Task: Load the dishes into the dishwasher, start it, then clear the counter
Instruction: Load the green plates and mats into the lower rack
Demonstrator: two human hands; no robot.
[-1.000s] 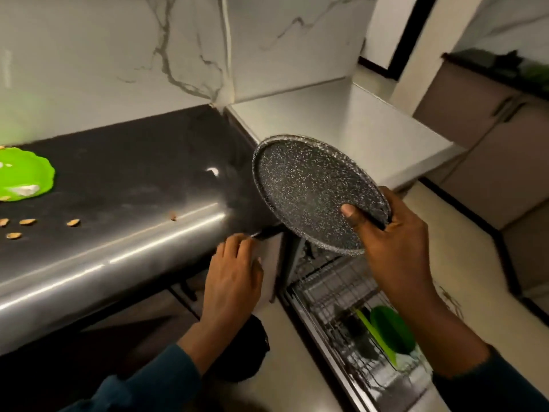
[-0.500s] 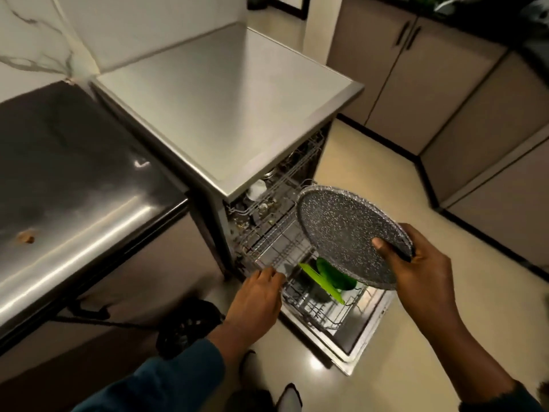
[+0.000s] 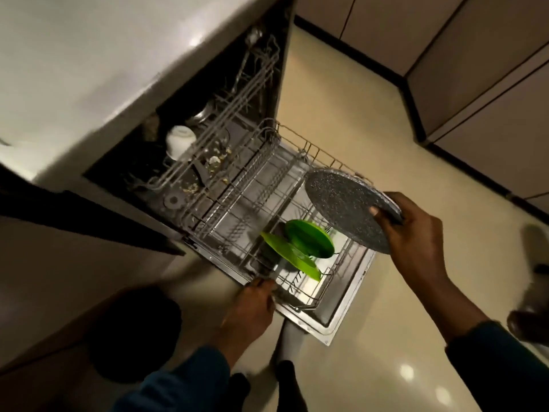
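The dishwasher (image 3: 104, 69) stands open with its lower rack (image 3: 315, 150) pulled out over the lowered door (image 3: 341, 310). Two green plates (image 3: 309, 236) stand on edge near the rack's front. My right hand (image 3: 416, 233) grips a round, speckled grey plate (image 3: 347, 209) by its rim, tilted above the rack's right side. My left hand (image 3: 252, 304) curls its fingers on the rack's front left rim. The upper rack (image 3: 225, 120) holds a white cup (image 3: 179, 141) and some metal items.
Beige cabinets (image 3: 475, 84) line the far right across a cream floor (image 3: 371, 114). A dark round object (image 3: 133, 331) sits on the floor at the left under the counter. My feet (image 3: 285, 382) stand just before the door. Blurred footwear (image 3: 534, 263) lies at the right edge.
My view swung from the counter down onto the dishwasher. The grey plate came down from counter height to just over the rack. My left hand went from the counter edge to the rack, which now sits further out.
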